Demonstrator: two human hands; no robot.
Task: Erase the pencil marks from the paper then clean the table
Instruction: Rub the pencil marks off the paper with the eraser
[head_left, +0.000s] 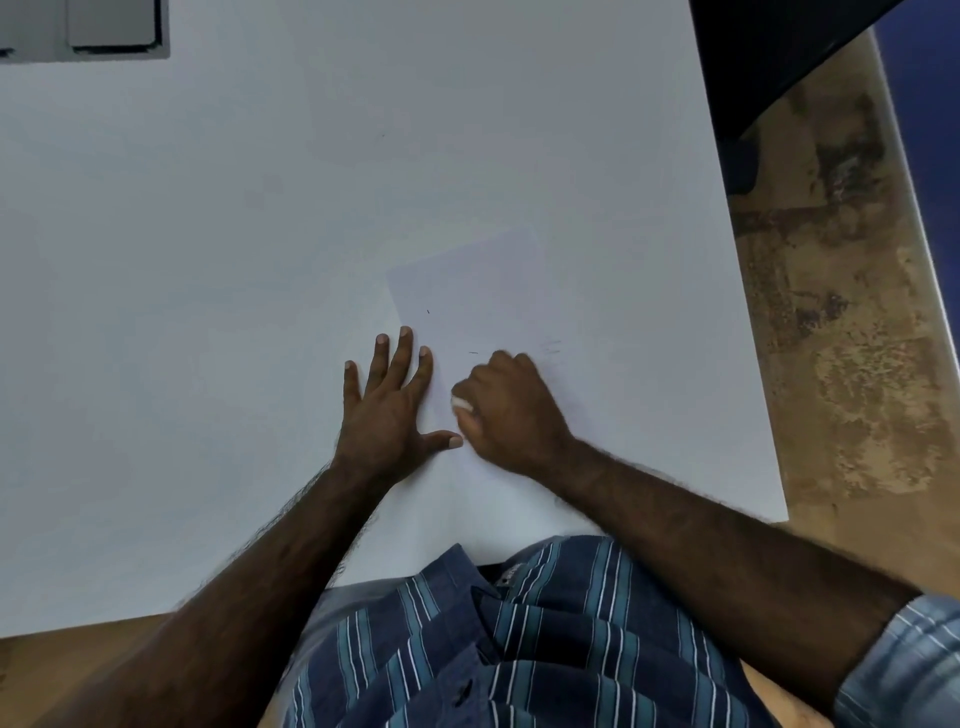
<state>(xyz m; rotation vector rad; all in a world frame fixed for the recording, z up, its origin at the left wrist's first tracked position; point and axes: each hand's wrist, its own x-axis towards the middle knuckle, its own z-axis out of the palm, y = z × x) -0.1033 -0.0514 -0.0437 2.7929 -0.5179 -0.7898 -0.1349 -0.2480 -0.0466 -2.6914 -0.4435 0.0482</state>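
A white sheet of paper (483, 291) lies on the white surface (208, 260), tilted, barely distinguishable from it. The left hand (392, 410) rests flat on the paper's left edge, fingers (404, 353) straight and spread, thumb stretched toward the right hand. The right hand (511, 410) sits just beside it on the paper's lower part, its fingers curled around a small white eraser (460, 403), of which only a tip shows by the thumb; the hand is slightly blurred. Faint pencil marks (551, 349) remain just right of the right hand's knuckles, a short dark stroke (473, 353) sits just above them, and a tiny speck (428, 312) lies higher on the paper. Far from the paper, at the surface's far left corner, is a grey recessed panel (111, 26). Right of the paper, past the surface's edge, is mottled brown floor (841, 312), with a dark object (769, 52) above it. Below the paper, a blue striped shirt (519, 639) overlaps the surface's near edge.
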